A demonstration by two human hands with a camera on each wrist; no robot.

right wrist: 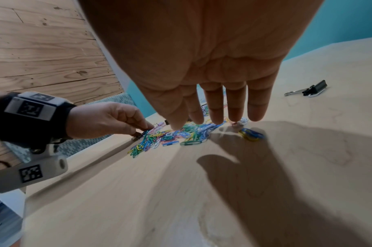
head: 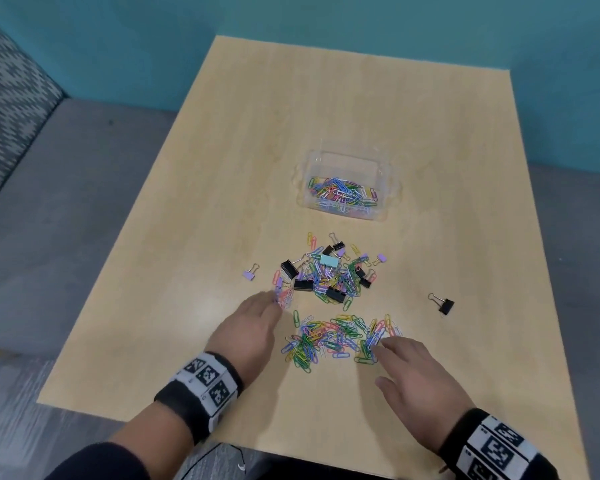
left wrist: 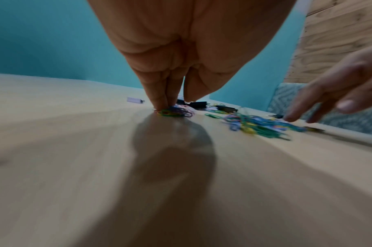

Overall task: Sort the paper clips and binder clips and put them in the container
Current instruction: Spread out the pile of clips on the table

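On the pale wooden tabletop (head: 222, 168), a clear plastic container (head: 347, 183) sits right of centre in the head view, already holding a layer of coloured paper clips. Below it in the frame lies a mixed heap (head: 326, 275) of paper clips and black, lilac and mint binder clips, and lower still a spread of paper clips only (head: 340, 336). One lilac binder clip (head: 250, 272) lies apart to the left of the heap, and a black binder clip (head: 442, 304) well apart to the right. The left hand (head: 250, 327) reaches to the heap's lower-left edge, its fingertips (left wrist: 162, 104) bunched together and pressing down on a few paper clips there. The right hand (head: 416, 379) is spread flat with straight fingers (right wrist: 214, 103), holding nothing, its tips at the right end of the sorted spread.
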